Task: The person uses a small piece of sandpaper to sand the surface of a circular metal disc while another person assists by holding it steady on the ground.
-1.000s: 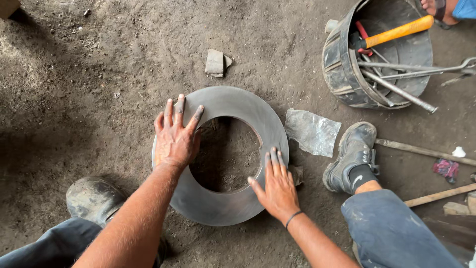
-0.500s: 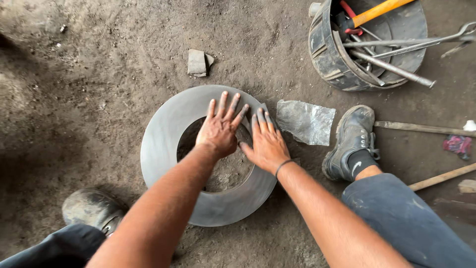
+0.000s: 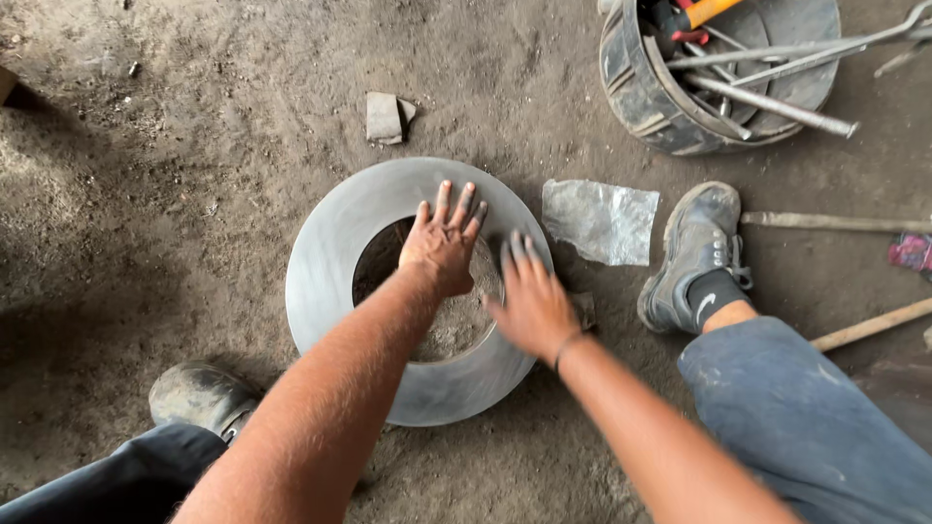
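A flat grey metal ring lies on the dirt floor, with dirt showing through its wide hole. My left hand rests palm down on the ring's far inner edge, fingers spread. My right hand lies flat on the ring's right side, fingers pointing away from me; it is blurred. Neither hand holds anything. Both forearms cross over the near part of the ring and hide it.
My shoes stand at the lower left and at the right. A crumpled plastic sheet lies right of the ring. A small stone block sits beyond it. A black tub holds metal rods and tools. Wooden sticks lie at right.
Both hands slid round the ring: the left from its left side to the far inner edge, the right from the near edge to the right side. The view shifted too.
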